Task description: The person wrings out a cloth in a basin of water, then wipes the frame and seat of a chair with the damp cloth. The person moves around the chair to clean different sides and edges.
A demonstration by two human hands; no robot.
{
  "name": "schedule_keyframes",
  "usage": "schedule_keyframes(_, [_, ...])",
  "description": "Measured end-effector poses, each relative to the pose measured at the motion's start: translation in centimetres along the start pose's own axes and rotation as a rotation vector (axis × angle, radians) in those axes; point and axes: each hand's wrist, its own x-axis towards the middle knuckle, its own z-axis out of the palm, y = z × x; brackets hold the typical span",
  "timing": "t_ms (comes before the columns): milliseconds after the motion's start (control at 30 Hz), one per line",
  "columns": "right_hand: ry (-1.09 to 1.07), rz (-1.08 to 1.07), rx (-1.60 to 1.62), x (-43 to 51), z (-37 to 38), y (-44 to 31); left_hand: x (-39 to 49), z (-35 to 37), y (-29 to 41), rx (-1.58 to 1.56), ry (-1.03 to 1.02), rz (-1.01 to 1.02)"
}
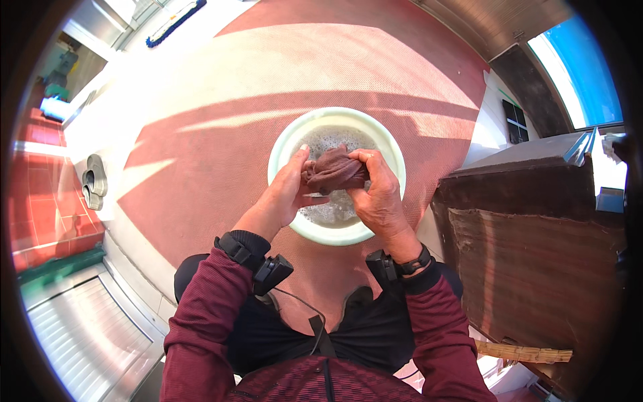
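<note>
A bunched piece of brown cloth [331, 172] is held between my two hands above a pale green-white basin [281, 151]. My left hand [285, 191] grips its left end, thumb on top and a finger stretched out underneath. At the cloth's right end, the thumb and fingers of my right hand [377, 193] pinch the fabric. Cloudy, sudsy water [334, 211] fills the lower part of the basin, with foam bubbles along its surface. The cloth looks damp and folded; what lies under the water cannot be seen.
The basin stands on a red textured mat [226, 166]. At right is a dark brown wooden cabinet [527, 261], with a straw-coloured bundled handle [525, 352] below it. Grey slippers [94, 181] lie at left. A blue-fringed mop head [176, 22] rests at the top left.
</note>
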Motion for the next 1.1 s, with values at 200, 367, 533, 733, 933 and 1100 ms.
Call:
schedule_keyframes(200, [-0.164,0.093,0.229,-1.7,1.2,-1.3,0.4,0.0,-1.5,-0.308,-0.167,0.000])
schedule_keyframes(367, [-0.306,0.446,0.583,-2.1,0.5,-1.1,1.3,-0.2,-1.1,-0.352,-0.119,0.080])
schedule_keyframes(533, [-0.356,0.623,0.787,-1.7,-0.8,-0.9,1.0,-0.1,-1.0,-0.292,-0.052,0.163])
schedule_keyframes(733, [-0.236,0.756,1.020,-1.6,-0.6,-0.2,0.4,0.7,-0.5,-0.076,-0.086,0.287])
schedule_keyframes(933, [-0.229,0.742,0.823,-1.0,-0.8,1.3,-1.3,1.3,0.3,0.288,-0.136,0.400])
schedule_keyframes(1100, [-0.147,0.862,0.834,-1.0,0.0,1.8,-1.6,1.8,-0.4,0.669,-0.133,0.455])
